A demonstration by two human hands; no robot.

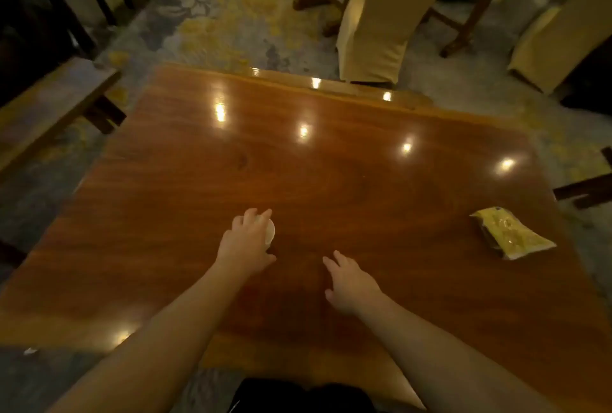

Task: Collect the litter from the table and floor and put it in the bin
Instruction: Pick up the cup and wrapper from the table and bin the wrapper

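One small white cup (270, 233) stands near the middle of the wooden table (331, 164), the left hand (246, 242) curled around it; likely light and crushable, best gripped at its sides. One yellow snack packet (511, 237) lies far right. The right hand (352, 283) hovers open, empty.

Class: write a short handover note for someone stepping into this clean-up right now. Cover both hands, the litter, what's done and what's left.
Left hand: fingers closing around the white cup on the table; not lifted yet.
Right hand: open, empty, over the table.
Yellow snack packet: lying near the table's right edge, untouched.
Small white scrap: on the floor at lower left.
Bin: not in view.
Done: nothing visibly binned.
Left: cup, packet, scrap.
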